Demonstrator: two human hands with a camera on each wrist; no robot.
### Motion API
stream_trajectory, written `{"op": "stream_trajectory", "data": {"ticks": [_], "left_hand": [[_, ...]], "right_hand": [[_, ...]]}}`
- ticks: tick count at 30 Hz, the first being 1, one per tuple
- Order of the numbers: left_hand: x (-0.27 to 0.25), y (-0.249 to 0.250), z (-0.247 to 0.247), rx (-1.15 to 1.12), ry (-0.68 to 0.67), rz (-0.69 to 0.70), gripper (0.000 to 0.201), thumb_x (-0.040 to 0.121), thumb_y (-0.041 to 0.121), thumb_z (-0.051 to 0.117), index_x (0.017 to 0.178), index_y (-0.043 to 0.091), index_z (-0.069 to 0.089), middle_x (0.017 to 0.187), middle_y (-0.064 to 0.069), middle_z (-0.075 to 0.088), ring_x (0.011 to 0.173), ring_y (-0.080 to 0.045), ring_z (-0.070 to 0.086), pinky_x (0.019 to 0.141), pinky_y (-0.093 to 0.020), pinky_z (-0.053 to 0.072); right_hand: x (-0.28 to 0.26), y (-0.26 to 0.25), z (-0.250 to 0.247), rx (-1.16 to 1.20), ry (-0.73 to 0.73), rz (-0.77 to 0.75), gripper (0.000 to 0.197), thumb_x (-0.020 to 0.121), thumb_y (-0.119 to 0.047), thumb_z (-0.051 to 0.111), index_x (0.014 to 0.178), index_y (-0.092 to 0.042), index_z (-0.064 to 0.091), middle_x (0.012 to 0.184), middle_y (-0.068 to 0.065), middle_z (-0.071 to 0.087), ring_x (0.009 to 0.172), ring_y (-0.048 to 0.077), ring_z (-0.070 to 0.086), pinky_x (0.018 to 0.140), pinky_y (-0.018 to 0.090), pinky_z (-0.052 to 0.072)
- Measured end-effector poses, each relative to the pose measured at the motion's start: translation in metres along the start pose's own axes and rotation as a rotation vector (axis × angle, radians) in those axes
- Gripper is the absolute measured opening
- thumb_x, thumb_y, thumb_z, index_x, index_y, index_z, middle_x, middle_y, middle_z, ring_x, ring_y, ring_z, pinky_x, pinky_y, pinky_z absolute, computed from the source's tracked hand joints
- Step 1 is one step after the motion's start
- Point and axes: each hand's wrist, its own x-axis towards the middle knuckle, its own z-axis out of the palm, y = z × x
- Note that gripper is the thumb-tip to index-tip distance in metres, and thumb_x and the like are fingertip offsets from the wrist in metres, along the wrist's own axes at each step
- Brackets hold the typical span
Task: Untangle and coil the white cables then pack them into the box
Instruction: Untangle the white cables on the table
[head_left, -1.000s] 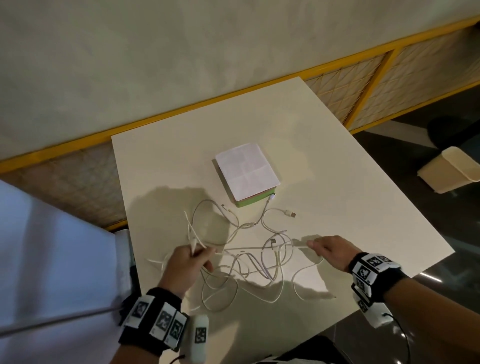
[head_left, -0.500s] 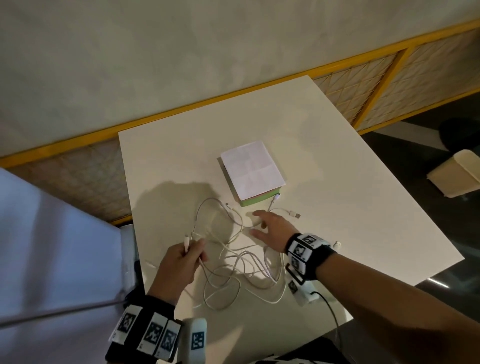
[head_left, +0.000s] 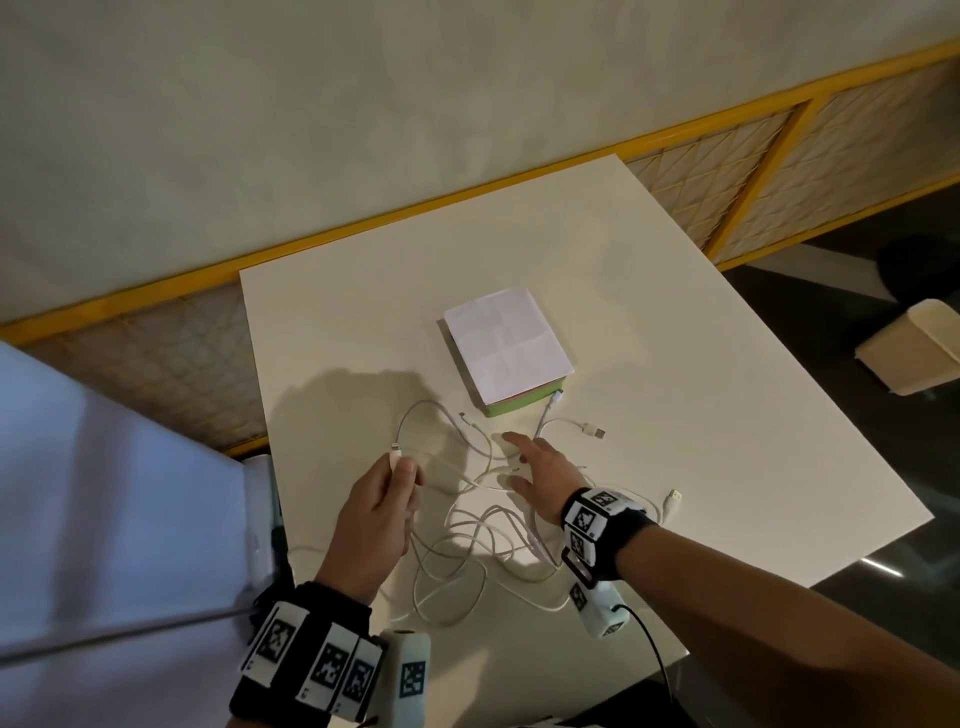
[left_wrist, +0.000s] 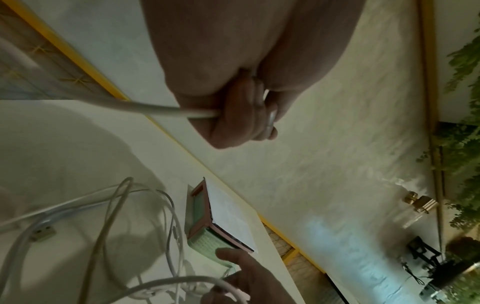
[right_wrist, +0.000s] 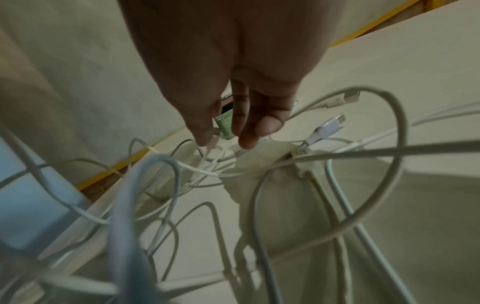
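1. Left hand pinches one cable end, raised off the table.
2. Right hand, fingers loose and spread, reaches over the cables tangled near the front edge.
3. Box sits mid-table just beyond, bare tabletop around it.

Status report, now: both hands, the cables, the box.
Left hand grips one cable end. Right hand open over white cables, holding nothing. Cables tangled, none coiled. Box covered by paper, nothing packed.
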Motion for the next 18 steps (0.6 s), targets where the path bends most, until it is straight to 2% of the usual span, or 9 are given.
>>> {"op": "stream_trajectory", "data": {"ticks": [2,4,6,8,9,11,14,16,18], "left_hand": [[0.000,0.001,0.000,-0.004,-0.011,0.003,0.031,0.101,0.027,0.036,0.082,0.011,0.055,0.053,0.004,0.033,0.039,-0.006,0.023,0.039,-0.019,0.018],[-0.001,0.002,0.000,-0.001,-0.014,0.007,0.030,0.101,0.026,0.036,0.082,0.011,0.055,0.053,0.003,0.033,0.039,-0.007,0.023,0.039,-0.019,0.018],[-0.002,0.004,-0.001,-0.011,-0.009,0.003,0.030,0.100,0.026,0.037,0.082,0.010,0.055,0.054,0.002,0.031,0.038,-0.007,0.022,0.038,-0.019,0.018],[-0.002,0.005,-0.004,-0.016,0.004,0.011,0.030,0.100,0.030,0.040,0.082,0.011,0.055,0.054,0.001,0.030,0.038,-0.007,0.022,0.040,-0.019,0.018],[-0.002,0.006,-0.005,0.001,0.016,0.028,0.031,0.097,0.035,0.043,0.081,0.013,0.056,0.052,0.003,0.031,0.038,-0.007,0.022,0.042,-0.019,0.019],[-0.001,0.011,-0.008,0.073,0.046,0.075,0.028,0.087,0.044,0.050,0.077,0.018,0.057,0.047,0.007,0.034,0.039,-0.007,0.025,0.047,-0.023,0.022],[-0.001,0.028,-0.010,0.093,0.105,0.145,0.014,0.089,0.033,0.059,0.079,0.024,0.063,0.044,0.006,0.036,0.040,-0.010,0.028,0.048,-0.026,0.025],[-0.002,0.046,-0.011,0.084,0.156,0.204,0.014,0.090,0.027,0.059,0.081,0.030,0.068,0.042,0.007,0.039,0.040,-0.011,0.030,0.048,-0.025,0.027],[-0.005,0.068,-0.013,0.068,0.193,0.286,0.016,0.091,0.026,0.058,0.083,0.035,0.070,0.042,0.011,0.046,0.040,-0.005,0.034,0.048,-0.022,0.030]], "right_hand": [[0.008,-0.004,0.005,-0.031,-0.041,-0.001,0.049,0.090,-0.027,0.055,0.136,-0.031,0.038,0.125,0.008,0.052,0.110,0.028,0.056,0.093,0.037,0.045],[0.019,-0.004,0.011,-0.065,-0.062,-0.003,0.034,0.089,-0.018,0.054,0.123,-0.021,0.054,0.119,0.009,0.059,0.109,0.027,0.058,0.091,0.034,0.047],[0.025,-0.002,0.012,-0.114,-0.045,0.020,0.021,0.086,-0.005,0.051,0.101,-0.012,0.064,0.106,0.009,0.066,0.099,0.028,0.063,0.080,0.030,0.049],[0.023,-0.003,0.004,-0.122,0.031,0.012,0.017,0.087,-0.003,0.047,0.093,-0.008,0.062,0.098,0.013,0.065,0.091,0.030,0.063,0.072,0.027,0.044],[0.018,-0.007,-0.006,-0.084,0.100,-0.019,0.015,0.089,-0.005,0.048,0.092,-0.006,0.062,0.096,0.015,0.064,0.088,0.031,0.062,0.070,0.026,0.042],[0.003,-0.022,-0.033,0.068,0.285,-0.108,0.013,0.090,-0.011,0.053,0.093,-0.007,0.065,0.093,0.013,0.065,0.081,0.026,0.062,0.072,0.026,0.046],[-0.029,-0.058,-0.084,0.276,0.514,-0.327,0.010,0.084,-0.013,0.065,0.093,-0.012,0.070,0.087,0.005,0.067,0.070,0.016,0.060,0.068,0.021,0.049],[-0.052,-0.087,-0.112,0.440,0.555,-0.409,0.010,0.081,-0.012,0.069,0.090,-0.017,0.070,0.081,0.001,0.066,0.068,0.017,0.059,0.065,0.022,0.049],[-0.071,-0.112,-0.132,0.638,0.523,-0.452,0.016,0.080,-0.008,0.070,0.088,-0.022,0.069,0.073,-0.008,0.063,0.066,0.019,0.057,0.065,0.026,0.049]]}}
